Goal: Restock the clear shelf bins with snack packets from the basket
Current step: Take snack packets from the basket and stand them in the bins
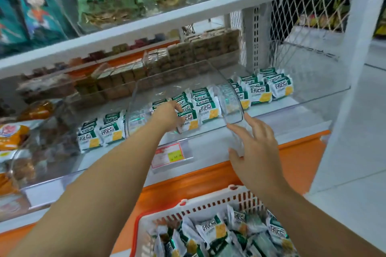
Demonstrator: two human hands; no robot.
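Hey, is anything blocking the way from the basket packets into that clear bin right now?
Nothing visible blocks it. The clear lid stands raised, the right hand at its edge; the left hand grips a packet inside. Packets from the basket only pass over the low front wall.

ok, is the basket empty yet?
No, far from empty: green-and-white snack packets lie heaped across the white basket, near its rim.
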